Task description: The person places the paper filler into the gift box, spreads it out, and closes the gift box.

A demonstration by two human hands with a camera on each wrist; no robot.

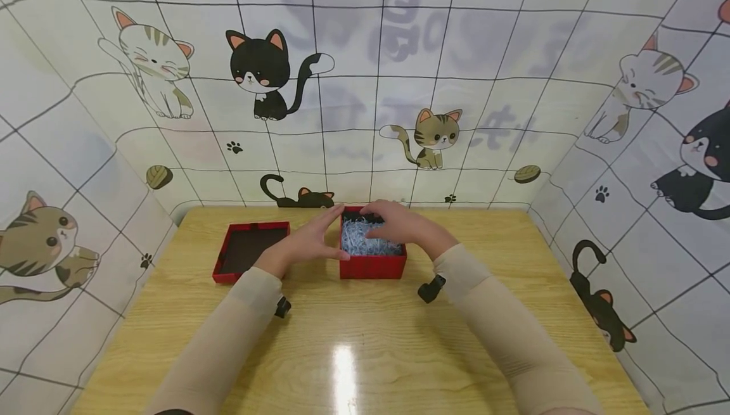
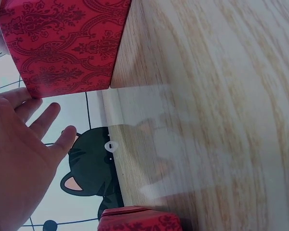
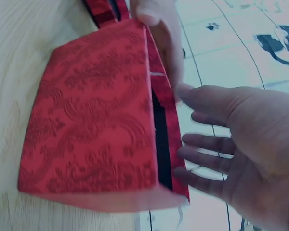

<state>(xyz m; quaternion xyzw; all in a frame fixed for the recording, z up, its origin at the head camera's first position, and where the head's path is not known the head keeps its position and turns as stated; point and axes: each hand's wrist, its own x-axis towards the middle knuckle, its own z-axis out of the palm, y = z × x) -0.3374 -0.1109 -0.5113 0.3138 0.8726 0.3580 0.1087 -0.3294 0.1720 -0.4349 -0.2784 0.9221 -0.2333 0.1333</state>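
Head view first: one red gift box [image 1: 373,267] sits at the back of one wooden table [image 1: 319,339], filled with one nest of pale blue shredded paper [image 1: 363,248]. One matching lid [image 1: 251,249] lies left of it, dark inside facing up. Two hands here: the left hand [image 1: 308,237] is spread along the box's left side, thumb touching the near corner, and the right hand [image 1: 399,223] arches over the right part, fingers loose and apart. Two beige sleeves [image 1: 222,339], two black wrist cameras [image 1: 431,289], and I count four cartoon cats [image 1: 262,63] on the back wall.

Left wrist view: one box up top with a dark damask print, one edge of the lid at the bottom, one cat. Left fingers are fanned out by the box corner.

Right wrist view: same single box, a bit of lid behind it, both hands visible. Right thumb and four fingers are spread beside the rim, can't tell if they're touching it.
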